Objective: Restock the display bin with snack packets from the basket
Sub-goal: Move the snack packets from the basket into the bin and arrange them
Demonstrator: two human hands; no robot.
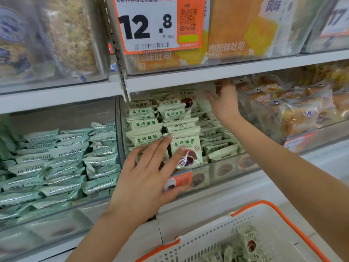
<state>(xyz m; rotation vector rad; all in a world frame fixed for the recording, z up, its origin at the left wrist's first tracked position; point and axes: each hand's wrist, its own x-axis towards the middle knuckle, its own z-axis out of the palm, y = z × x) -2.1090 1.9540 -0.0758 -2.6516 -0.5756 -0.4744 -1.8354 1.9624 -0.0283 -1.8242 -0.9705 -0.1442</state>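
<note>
Pale green snack packets with green lettering and a brown round sweet pictured stand in rows in the clear display bin. The left hand presses flat, fingers straight, on the front packets; the right hand, fingers spread, reaches to the bin's back. More packets lie in the white basket below.

Two bare forearms and hands, nothing worn.

Both arms are uncovered from the lower frame edge to the fingertips: no sleeves, gloves, watch, bracelets or rings show. The left hand has short, plain, unpainted nails, clearly seen on its fingers. The right hand is blurred, so its nails cannot be made out.
</note>
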